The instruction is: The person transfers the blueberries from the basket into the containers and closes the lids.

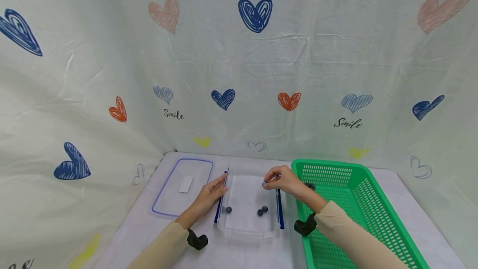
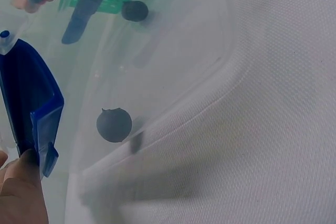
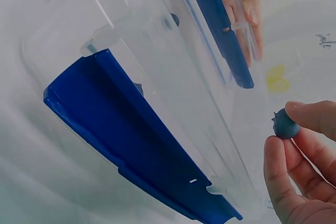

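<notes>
A clear plastic box [image 1: 248, 227] with blue side latches stands in the middle of the table. Two dark blueberries [image 1: 262, 211] lie at the right of its floor and one blueberry [image 1: 228, 209] at the left. My right hand [image 1: 281, 179] is over the box's right edge, pinching another blueberry [image 3: 286, 124] between thumb and fingertips. Along the left side, my left hand [image 1: 209, 196] rests with fairly straight fingers against the box, touching the blue latch [image 2: 31, 93].
A green perforated basket [image 1: 332, 163] stands to the right, with a few dark berries [image 1: 310, 186] at its left side, partly behind my right forearm. The clear blue-rimmed lid [image 1: 164, 196] lies on the left, bearing a white rectangle [image 1: 186, 184]. A heart-printed curtain [image 1: 261, 61] hangs behind.
</notes>
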A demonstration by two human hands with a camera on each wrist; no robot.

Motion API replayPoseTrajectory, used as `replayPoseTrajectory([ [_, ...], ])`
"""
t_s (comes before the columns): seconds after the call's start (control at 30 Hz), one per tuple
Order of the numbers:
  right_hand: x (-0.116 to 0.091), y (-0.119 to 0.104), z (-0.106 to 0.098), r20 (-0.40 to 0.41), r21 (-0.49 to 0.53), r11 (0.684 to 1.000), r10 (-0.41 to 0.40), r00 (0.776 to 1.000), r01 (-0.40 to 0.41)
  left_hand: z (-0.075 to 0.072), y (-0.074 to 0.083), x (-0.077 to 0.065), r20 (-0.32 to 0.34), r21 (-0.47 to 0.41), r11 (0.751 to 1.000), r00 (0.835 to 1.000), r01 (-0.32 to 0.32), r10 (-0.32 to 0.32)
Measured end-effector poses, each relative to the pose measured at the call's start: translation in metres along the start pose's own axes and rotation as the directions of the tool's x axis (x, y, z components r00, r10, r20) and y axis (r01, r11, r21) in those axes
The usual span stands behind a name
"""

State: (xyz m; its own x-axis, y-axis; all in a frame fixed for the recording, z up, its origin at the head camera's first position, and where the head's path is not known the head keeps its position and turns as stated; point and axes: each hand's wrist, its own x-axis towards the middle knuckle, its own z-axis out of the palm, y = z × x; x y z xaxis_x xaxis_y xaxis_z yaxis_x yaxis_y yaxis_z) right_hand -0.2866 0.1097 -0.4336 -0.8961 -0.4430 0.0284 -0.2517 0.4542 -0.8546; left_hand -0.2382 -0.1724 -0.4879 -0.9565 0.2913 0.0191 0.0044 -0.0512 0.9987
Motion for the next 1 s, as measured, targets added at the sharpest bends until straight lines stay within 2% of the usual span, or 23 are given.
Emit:
replayPoseTrajectory([
  [0.27,-0.012,-0.022,-0.004,-0.011,0.022,0.999,-0.028,1.0,0.029,0.001,0.0,0.001,0.004,-0.001,1.0,1.0,-0.01,0.01],
  [0.47,-0.006,-0.007,-0.008,-0.019,0.057,0.998,0.0,1.0,0.001,0.001,0.001,0.002,-0.001,0.0,1.0,1.0,-0.006,0.006],
  [0.7,-0.01,-0.008,-0.021,-0.038,0.116,0.993,0.03,0.999,-0.025,-0.006,-0.026,0.011,-0.038,0.016,0.999,0.999,-0.037,0.038],
  [1.0,-0.016,-0.004,-0.041,-0.087,0.183,0.982,0.067,0.994,-0.05,-0.007,-0.025,0.011,-0.035,0.034,0.999,0.999,-0.023,0.025],
])
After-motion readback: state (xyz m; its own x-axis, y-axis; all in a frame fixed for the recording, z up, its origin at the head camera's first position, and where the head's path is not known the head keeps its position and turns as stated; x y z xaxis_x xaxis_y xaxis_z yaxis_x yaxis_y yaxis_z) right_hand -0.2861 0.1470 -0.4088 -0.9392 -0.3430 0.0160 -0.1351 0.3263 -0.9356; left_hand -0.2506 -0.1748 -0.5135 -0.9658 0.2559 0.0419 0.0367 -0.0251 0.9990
